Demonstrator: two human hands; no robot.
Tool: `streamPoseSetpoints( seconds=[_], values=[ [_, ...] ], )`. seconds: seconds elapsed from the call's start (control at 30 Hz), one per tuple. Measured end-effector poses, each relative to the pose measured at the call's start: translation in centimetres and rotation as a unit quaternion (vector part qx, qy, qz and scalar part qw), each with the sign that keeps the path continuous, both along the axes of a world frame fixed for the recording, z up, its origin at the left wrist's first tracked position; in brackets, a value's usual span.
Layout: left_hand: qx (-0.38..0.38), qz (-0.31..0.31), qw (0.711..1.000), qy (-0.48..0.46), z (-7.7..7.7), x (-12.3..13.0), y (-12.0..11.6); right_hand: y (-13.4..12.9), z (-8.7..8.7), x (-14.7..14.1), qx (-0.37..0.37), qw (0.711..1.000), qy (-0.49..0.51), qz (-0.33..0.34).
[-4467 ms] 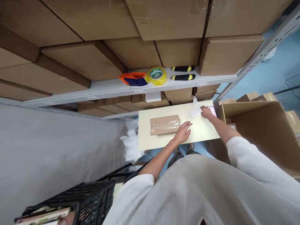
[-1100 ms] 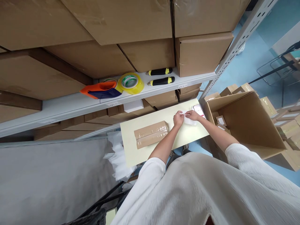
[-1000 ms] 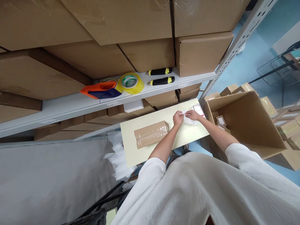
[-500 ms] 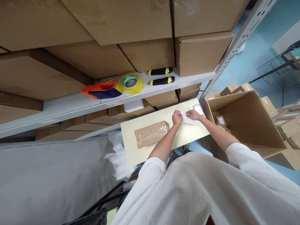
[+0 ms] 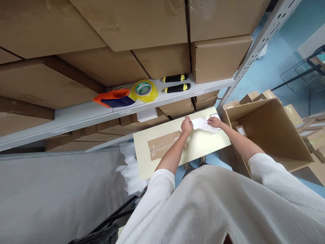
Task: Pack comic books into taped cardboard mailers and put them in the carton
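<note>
Between my hands stretches a white sheet (image 5: 200, 124), thin and partly folded, above the pale tabletop (image 5: 203, 149). My left hand (image 5: 187, 125) pinches its left end, with the fingers closed. The right end is gripped by my right hand (image 5: 214, 122), close to a phone (image 5: 216, 116) lying at the table's far right corner. A taped cardboard box (image 5: 164, 145) lies flat on the table, left of my left hand and partly behind my left forearm. Whether the sheet is paper or a label backing, I cannot tell.
A large open carton (image 5: 274, 132) with small boxes inside stands to the right. On the shelf ahead lie a tape dispenser (image 5: 116, 97), a yellow tape roll (image 5: 144, 90) and two utility knives (image 5: 175, 83). White sheets (image 5: 132, 173) hang at the table's left edge.
My hands have moved apart, the left one leftward and the right one slightly rightward. The white sheet now spreads wider between them. The view has shifted a little.
</note>
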State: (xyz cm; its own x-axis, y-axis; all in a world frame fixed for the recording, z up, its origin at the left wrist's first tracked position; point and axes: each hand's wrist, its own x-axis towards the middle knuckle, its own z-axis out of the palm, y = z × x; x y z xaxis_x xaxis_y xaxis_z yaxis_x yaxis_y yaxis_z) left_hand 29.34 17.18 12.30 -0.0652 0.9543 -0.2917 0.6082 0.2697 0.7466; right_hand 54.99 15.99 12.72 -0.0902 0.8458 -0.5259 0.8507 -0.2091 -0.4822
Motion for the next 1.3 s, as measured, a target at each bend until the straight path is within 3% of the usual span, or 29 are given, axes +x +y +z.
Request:
streamPoseSetpoints(
  seconds=[0.3,0.67,1.03,1.3],
  values=[
    [0.007,-0.033,0.996,0.088,1.3,-3.6,1.3,0.9,0.8,1.0,-0.020,0.990,-0.139,0.014],
    [-0.006,-0.011,0.984,0.178,4.1,-7.0,1.3,1.5,1.8,1.2,-0.040,0.980,-0.196,0.003],
    [0.044,0.031,0.995,0.088,6.8,-9.1,0.0,2.6,2.0,-1.1,-0.014,0.986,-0.166,0.019],
    [0.087,0.064,0.994,-0.021,8.5,-11.8,-1.9,2.2,2.2,-6.4,0.147,0.985,-0.084,0.044]
  ],
)
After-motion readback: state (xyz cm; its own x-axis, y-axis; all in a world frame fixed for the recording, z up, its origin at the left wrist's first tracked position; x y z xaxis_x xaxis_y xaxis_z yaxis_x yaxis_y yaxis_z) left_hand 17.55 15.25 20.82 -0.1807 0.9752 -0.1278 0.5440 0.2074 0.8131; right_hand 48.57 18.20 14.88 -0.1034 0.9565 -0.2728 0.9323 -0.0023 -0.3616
